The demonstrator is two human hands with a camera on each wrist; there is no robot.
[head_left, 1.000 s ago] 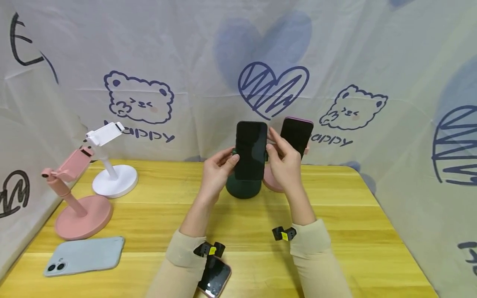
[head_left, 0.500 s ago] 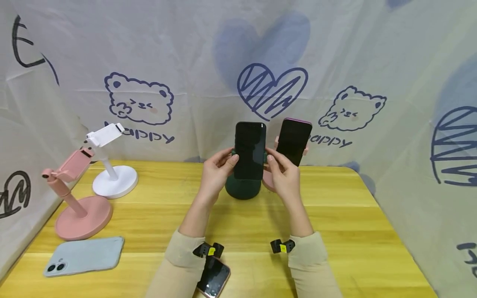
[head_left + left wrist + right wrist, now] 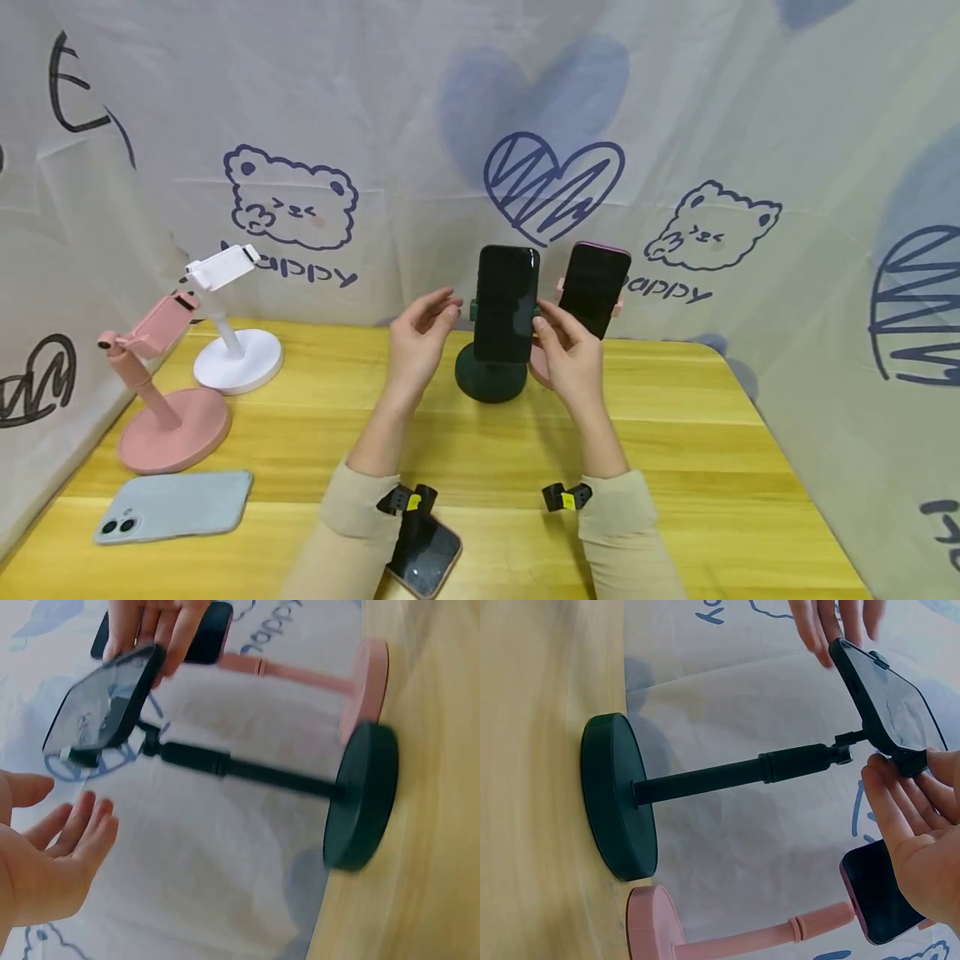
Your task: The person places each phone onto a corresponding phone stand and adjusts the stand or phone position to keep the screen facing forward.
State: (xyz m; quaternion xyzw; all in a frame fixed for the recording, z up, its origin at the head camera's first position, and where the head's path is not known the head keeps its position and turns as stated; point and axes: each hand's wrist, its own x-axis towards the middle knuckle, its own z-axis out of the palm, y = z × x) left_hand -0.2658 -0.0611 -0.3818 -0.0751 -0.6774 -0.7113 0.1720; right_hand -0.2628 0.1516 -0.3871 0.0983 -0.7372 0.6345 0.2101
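Note:
A black phone point(image 3: 507, 304) sits upright in the clamp of a dark green phone stand point(image 3: 490, 382). My right hand point(image 3: 574, 354) is at the phone's right edge, thumb in front and fingers behind, pinching the green clamp arm point(image 3: 910, 763). My left hand point(image 3: 418, 346) is just off the phone's left side, fingers loosely bent with nothing in them. A gap shows between it and the left clamp arm point(image 3: 474, 309). Behind my right hand, a second phone point(image 3: 596, 287) with a purple edge rests in a pink stand point(image 3: 367, 682).
To the left stand a white phone stand point(image 3: 240, 362) and a pink phone stand point(image 3: 176, 429), both with bare clamps. A light blue phone point(image 3: 180, 506) lies face down at front left. Another phone point(image 3: 426, 554) lies face up near my left sleeve. Printed cloth point(image 3: 420, 167) hangs behind the table.
My left hand has let go of the clamp's left side and moved left. My right hand came down from the phone's upper right edge to the right clamp arm and stays there.

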